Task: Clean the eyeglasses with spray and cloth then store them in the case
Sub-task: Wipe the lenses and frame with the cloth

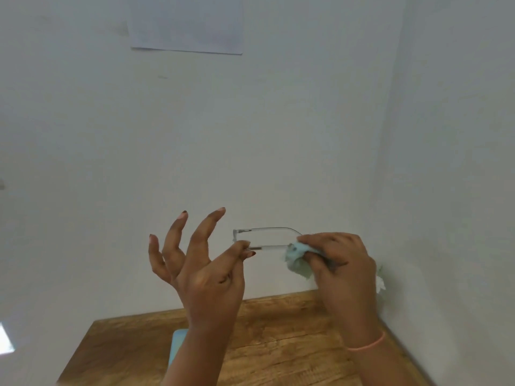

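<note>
As the left hand (206, 277) pinches one end of the eyeglasses (271, 247), we see the right hand (340, 263) hold a cloth (296, 257) closed round the other.

On the left hand we find thumb and forefinger nipped on the clear frame near a hinge, with the other three fingers spread and pointing up. On the right hand, thumb and curled fingers squeeze the pale blue cloth against the far tips of the arms, and a thin pink band (367, 344) circles that wrist. The eyeglasses lie level between the two hands, in the air above the wooden table (278, 338) and in front of the white wall (250, 135). Lower down we make out a flat pale blue thing (178, 346) on the table, half hidden behind the left forearm — we cannot tell what it is. High on the wall hangs a sheet of paper (186, 23).
</note>
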